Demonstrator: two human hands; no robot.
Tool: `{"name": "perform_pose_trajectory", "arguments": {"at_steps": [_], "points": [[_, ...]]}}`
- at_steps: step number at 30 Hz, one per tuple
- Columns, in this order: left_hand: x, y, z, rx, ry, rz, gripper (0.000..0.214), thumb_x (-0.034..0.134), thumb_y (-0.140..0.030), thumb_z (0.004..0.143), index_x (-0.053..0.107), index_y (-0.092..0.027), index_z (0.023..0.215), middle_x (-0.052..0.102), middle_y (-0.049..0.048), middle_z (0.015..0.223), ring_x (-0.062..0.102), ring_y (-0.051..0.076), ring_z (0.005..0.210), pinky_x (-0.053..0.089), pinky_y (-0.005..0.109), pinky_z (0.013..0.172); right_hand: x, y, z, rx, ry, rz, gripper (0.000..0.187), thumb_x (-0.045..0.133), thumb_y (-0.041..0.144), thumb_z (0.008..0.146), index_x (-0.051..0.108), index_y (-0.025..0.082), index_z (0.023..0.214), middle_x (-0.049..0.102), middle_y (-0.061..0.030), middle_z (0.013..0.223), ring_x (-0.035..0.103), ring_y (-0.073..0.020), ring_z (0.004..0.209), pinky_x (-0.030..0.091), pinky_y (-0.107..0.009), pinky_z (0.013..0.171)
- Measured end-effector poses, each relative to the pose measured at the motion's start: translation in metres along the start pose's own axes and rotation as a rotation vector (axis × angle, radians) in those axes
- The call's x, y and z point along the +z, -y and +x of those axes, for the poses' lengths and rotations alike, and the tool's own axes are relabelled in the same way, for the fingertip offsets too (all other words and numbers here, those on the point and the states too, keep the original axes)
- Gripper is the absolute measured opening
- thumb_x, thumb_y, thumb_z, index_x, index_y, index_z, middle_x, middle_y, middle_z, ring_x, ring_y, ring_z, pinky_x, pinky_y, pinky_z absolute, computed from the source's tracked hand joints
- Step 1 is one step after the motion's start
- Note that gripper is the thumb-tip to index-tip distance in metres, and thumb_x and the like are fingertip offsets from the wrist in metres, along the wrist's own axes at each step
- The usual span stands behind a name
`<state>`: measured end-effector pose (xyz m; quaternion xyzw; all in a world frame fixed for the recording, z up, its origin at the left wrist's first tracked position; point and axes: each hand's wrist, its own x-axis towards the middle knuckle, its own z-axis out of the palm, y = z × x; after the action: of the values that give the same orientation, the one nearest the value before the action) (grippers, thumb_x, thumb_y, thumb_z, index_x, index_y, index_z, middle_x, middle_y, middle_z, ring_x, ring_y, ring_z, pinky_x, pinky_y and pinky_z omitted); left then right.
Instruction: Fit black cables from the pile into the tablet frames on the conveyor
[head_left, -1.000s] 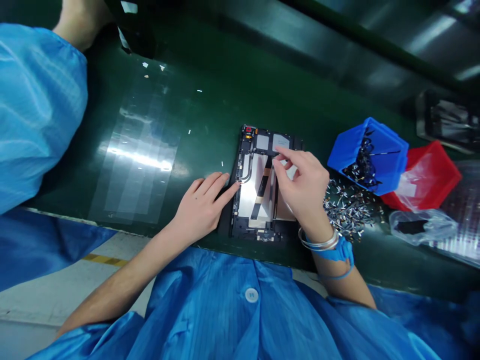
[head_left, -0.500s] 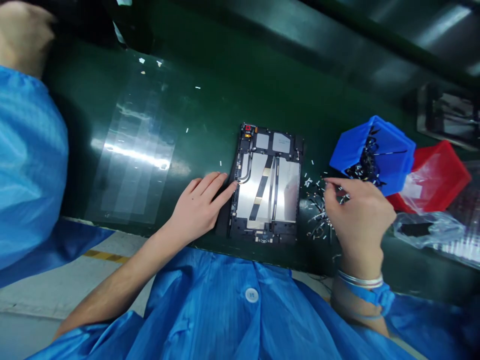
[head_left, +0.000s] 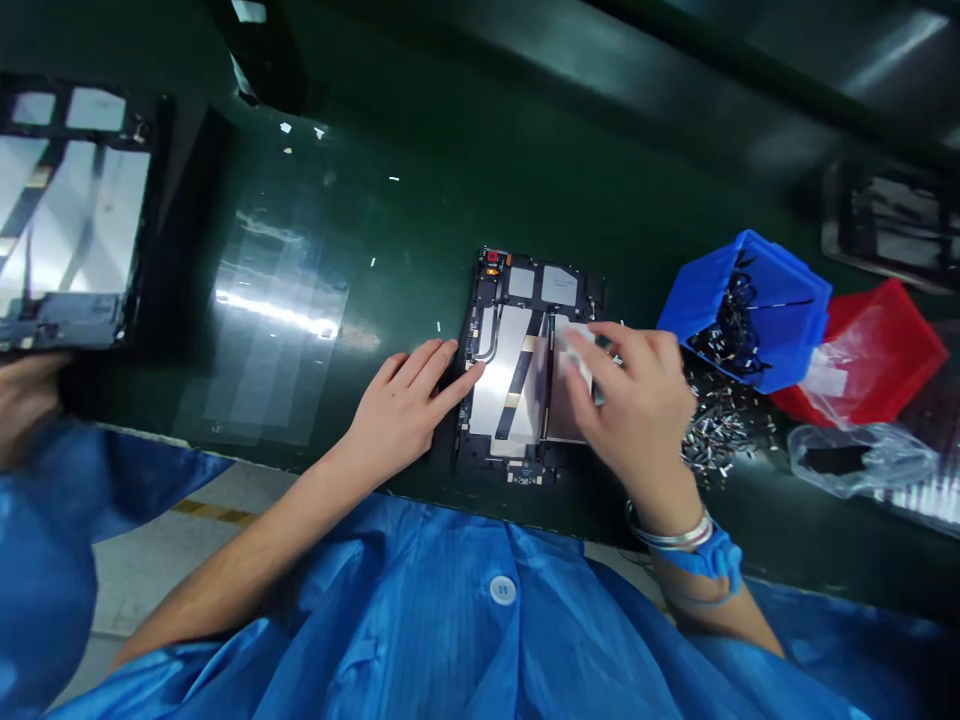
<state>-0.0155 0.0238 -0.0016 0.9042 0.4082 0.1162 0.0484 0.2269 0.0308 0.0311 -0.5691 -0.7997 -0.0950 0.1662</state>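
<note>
An opened tablet [head_left: 504, 350] lies on the green table in front of me, with silvery battery plates, black flat cables and a dark frame showing. My left hand [head_left: 401, 405] rests at its left edge, fingers stretched and fingertips touching the frame. Over the tablet's right half is my right hand [head_left: 637, 400], thumb and index finger bent toward each other in a loose pinch. Its fingertips are blurred, and anything small between them cannot be made out. Beside that hand lies a pile of small metallic and black pieces [head_left: 720, 430].
A blue bin [head_left: 787, 335] holding black parts stands at right, before a red bin [head_left: 892, 350]. Clear plastic [head_left: 862, 460] lies near them. Clear film strips [head_left: 262, 370] lie left. A co-worker's hand [head_left: 26, 400] is by another opened tablet [head_left: 105, 210]. Another device [head_left: 900, 215] lies far right.
My right hand has moved left from the small-parts pile to above the tablet, uncovering more of the pile. My left hand stays nearly still. A second tablet has appeared by the co-worker at left.
</note>
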Motion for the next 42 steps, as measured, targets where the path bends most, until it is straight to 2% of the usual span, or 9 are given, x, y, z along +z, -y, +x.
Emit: {"name": "perform_pose_trajectory", "arguments": {"at_steps": [5,12,18,24,28,34,37,39,42], "points": [[0.0,0.001,0.002,0.016,-0.032,0.026,0.054,0.042,-0.001,0.083,0.055,-0.02,0.131,0.057,0.0176,0.132,0.054,0.03,0.121,0.046,0.039,0.086,0.013,0.02,0.001,-0.299,0.134,0.054,0.031,0.051,0.018,0.089,0.059,0.025,0.118,0.06,-0.009,0.129,0.051,-0.0263,0.11,0.049,-0.038,0.075],[0.001,-0.001,0.003,0.021,-0.055,0.054,0.05,0.042,-0.004,0.084,0.057,-0.02,0.129,0.059,0.0175,0.129,0.055,0.03,0.118,0.046,0.039,0.084,0.034,0.017,0.013,-0.254,0.103,-0.052,0.035,0.05,0.013,0.087,0.059,0.021,0.12,0.06,-0.0121,0.13,0.052,-0.0269,0.114,0.047,-0.036,0.073],[-0.003,0.003,0.001,0.004,-0.034,0.012,0.054,0.039,-0.002,0.085,0.054,-0.022,0.133,0.056,0.0149,0.132,0.053,0.029,0.122,0.046,0.039,0.087,0.022,0.016,0.027,-0.123,0.132,-0.02,0.038,0.042,0.013,0.092,0.059,0.02,0.125,0.057,-0.0124,0.133,0.05,-0.027,0.116,0.047,-0.038,0.08],[-0.002,-0.021,-0.014,-0.294,-0.173,-0.21,0.058,0.05,-0.026,0.091,0.033,-0.024,0.147,0.05,0.0161,0.139,0.048,0.034,0.128,0.043,0.051,0.099,-0.016,0.017,-0.045,0.313,0.08,-0.089,0.04,0.043,0.033,0.096,0.058,0.012,0.127,0.069,-0.0096,0.087,0.06,-0.0204,0.078,0.047,-0.031,0.065],[0.002,-0.044,-0.018,-0.371,-0.176,-0.315,0.061,0.055,-0.032,0.09,0.035,-0.026,0.147,0.041,0.0149,0.148,0.037,0.037,0.137,0.036,0.06,0.107,-0.015,0.026,-0.075,0.44,0.238,-0.03,0.049,0.041,0.043,0.096,0.063,0.004,0.118,0.068,-0.0079,0.066,0.059,-0.0167,0.056,0.04,-0.028,0.051],[-0.014,-0.045,-0.003,-0.714,-0.2,-0.819,0.05,0.066,-0.036,0.081,0.057,-0.034,0.131,0.058,0.0029,0.135,0.053,0.03,0.126,0.041,0.052,0.109,-0.011,0.024,-0.061,0.566,0.335,0.289,0.058,0.043,0.049,0.094,0.056,0.005,0.129,0.07,-0.0069,0.069,0.063,-0.0169,0.062,0.044,-0.028,0.057],[-0.027,-0.042,0.014,-0.921,-0.224,-1.134,0.055,0.071,-0.03,0.072,0.061,-0.034,0.126,0.066,0.0016,0.125,0.062,0.03,0.115,0.052,0.047,0.099,-0.016,0.015,-0.059,0.613,0.247,0.566,0.058,0.04,0.047,0.095,0.048,0.007,0.137,0.069,-0.0027,0.07,0.062,-0.0141,0.062,0.047,-0.027,0.062],[-0.034,-0.041,0.03,-0.99,-0.253,-1.174,0.058,0.073,-0.024,0.064,0.066,-0.031,0.121,0.072,0.0018,0.112,0.068,0.03,0.103,0.058,0.044,0.091,-0.022,0.009,-0.063,0.613,0.095,0.758,0.052,0.037,0.043,0.097,0.049,0.011,0.136,0.068,-0.0007,0.074,0.06,-0.0118,0.063,0.048,-0.026,0.064],[-0.034,-0.027,0.061,-0.889,-0.314,-1.061,0.059,0.07,-0.019,0.063,0.066,-0.024,0.121,0.073,0.0009,0.106,0.068,0.027,0.098,0.057,0.043,0.092,-0.033,-0.004,-0.077,0.595,-0.175,0.836,0.035,0.041,0.034,0.097,0.063,0.017,0.119,0.068,0.0002,0.075,0.06,-0.0106,0.067,0.048,-0.025,0.066]]}}
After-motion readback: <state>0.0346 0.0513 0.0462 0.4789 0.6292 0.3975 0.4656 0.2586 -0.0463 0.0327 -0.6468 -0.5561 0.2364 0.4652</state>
